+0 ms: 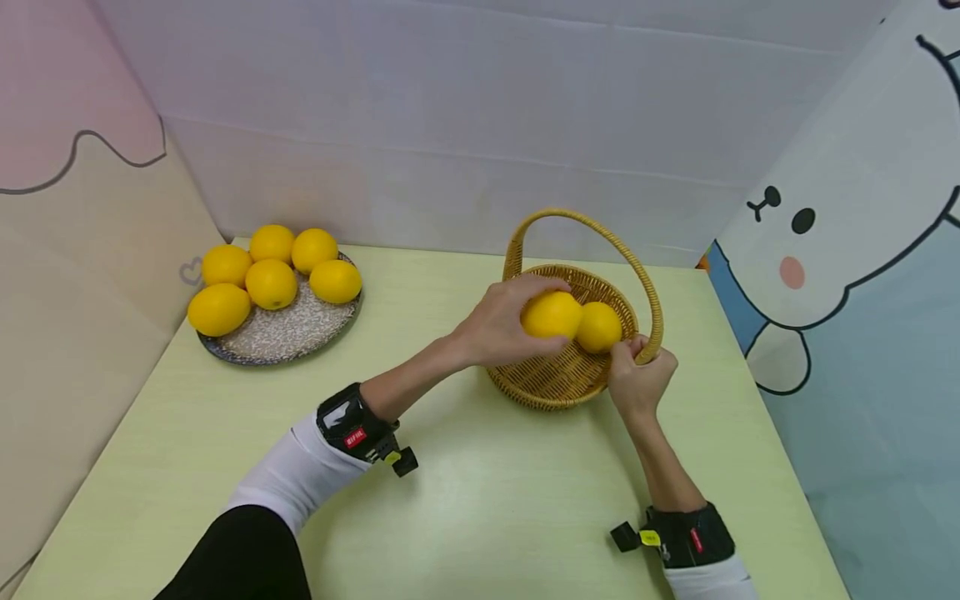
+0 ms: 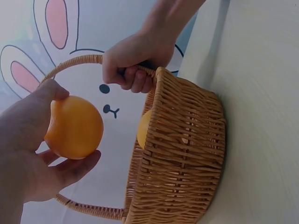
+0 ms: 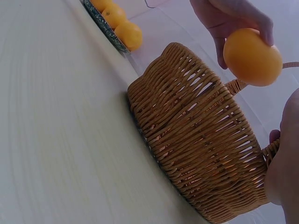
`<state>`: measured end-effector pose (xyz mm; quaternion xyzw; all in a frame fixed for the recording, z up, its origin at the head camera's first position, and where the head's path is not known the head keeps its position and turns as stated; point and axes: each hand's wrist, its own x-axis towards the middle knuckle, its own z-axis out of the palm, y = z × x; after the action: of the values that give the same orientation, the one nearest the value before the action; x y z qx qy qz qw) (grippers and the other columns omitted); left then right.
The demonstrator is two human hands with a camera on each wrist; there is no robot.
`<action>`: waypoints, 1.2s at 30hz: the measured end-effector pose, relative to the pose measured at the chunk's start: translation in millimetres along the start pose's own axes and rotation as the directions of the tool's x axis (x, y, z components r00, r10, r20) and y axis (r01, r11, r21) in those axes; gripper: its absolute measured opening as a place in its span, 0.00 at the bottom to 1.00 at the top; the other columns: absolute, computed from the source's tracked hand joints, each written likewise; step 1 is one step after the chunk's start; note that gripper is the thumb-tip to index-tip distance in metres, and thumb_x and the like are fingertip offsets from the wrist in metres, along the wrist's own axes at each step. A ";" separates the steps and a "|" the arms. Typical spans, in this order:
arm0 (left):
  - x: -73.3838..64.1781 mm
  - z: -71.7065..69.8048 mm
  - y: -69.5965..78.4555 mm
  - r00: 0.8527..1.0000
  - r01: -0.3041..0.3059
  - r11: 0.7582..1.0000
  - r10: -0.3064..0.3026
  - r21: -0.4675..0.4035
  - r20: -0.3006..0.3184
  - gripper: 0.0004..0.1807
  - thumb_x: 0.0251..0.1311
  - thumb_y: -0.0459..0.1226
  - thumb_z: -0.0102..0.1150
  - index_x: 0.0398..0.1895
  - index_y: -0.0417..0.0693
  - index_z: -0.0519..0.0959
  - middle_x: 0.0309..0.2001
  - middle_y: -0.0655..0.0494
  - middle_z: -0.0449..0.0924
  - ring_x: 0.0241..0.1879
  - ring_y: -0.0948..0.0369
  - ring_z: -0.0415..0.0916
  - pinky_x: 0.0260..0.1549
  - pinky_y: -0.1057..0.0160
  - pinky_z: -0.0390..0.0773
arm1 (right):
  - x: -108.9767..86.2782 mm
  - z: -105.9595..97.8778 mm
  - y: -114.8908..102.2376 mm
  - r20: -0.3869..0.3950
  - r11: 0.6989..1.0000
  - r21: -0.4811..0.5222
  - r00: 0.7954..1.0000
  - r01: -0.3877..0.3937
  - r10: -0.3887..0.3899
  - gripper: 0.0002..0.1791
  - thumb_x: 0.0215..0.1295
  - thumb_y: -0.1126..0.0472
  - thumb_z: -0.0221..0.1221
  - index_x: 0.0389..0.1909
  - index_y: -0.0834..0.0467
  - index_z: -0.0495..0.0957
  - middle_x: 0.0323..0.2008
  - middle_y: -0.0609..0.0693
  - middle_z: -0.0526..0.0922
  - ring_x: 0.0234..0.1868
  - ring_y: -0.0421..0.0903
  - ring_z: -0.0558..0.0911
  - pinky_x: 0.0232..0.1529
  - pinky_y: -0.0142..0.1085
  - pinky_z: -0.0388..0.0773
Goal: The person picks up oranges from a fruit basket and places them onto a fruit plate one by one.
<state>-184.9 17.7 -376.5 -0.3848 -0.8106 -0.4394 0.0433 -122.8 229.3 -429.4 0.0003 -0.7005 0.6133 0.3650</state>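
Observation:
My left hand (image 1: 504,325) holds a yellow lemon (image 1: 552,315) between thumb and fingers, over the left part of a round wicker basket (image 1: 546,385). From the side, in the left wrist view, this lemon (image 2: 77,127) is above the basket's rim, clear of the weave. A second lemon (image 1: 600,327) lies inside the basket, mostly hidden behind the wall in that view. With curled fingers my right hand (image 1: 643,377) grips the near right foot of the arched basket handle (image 1: 581,218), at the rim. The basket stands upright on the table.
At the table's far left, a speckled plate (image 1: 296,333) with a dark rim carries several lemons (image 1: 272,284), grouped toward its back and left. Behind the table (image 1: 450,500) hangs a pale cloth wall (image 1: 450,108); a printed cartoon wall (image 1: 840,250) borders the right side.

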 end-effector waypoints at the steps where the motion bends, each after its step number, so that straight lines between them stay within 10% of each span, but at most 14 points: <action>1: -1.4 -2.5 -2.2 1.000 0.004 1.000 -0.004 -0.004 -0.008 0.33 0.52 0.46 0.73 0.64 0.48 0.79 0.59 0.59 0.79 0.48 0.66 0.75 0.40 0.68 0.83 | -0.1 0.2 0.2 0.000 1.000 0.002 1.000 -0.002 0.002 0.22 0.53 0.83 0.48 0.07 0.63 0.56 0.08 0.36 0.57 0.10 0.29 0.52 0.08 0.25 0.42; 18: -43.2 -52.0 -46.3 0.980 0.132 0.989 -0.120 0.068 -0.160 0.31 0.52 0.45 0.73 0.62 0.50 0.81 0.58 0.57 0.80 0.46 0.64 0.76 0.36 0.60 0.85 | 0.7 -2.7 1.1 0.003 1.000 0.015 1.000 -0.005 0.005 0.22 0.55 0.83 0.48 0.07 0.65 0.56 0.07 0.37 0.56 0.10 0.29 0.51 0.08 0.26 0.42; 36: -96.9 -121.8 -77.3 0.893 0.339 0.935 -0.287 0.100 -0.348 0.34 0.53 0.46 0.75 0.65 0.48 0.80 0.60 0.52 0.80 0.49 0.56 0.76 0.39 0.49 0.82 | 0.6 -0.9 -0.2 0.012 0.999 0.040 1.000 -0.025 0.025 0.22 0.55 0.83 0.48 0.07 0.66 0.56 0.07 0.36 0.58 0.10 0.29 0.52 0.07 0.27 0.43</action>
<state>-200.8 -154.5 -394.2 -0.1658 -0.8756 -0.4327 0.1363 -122.7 230.3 -428.9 0.0025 -0.6900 0.6318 0.3532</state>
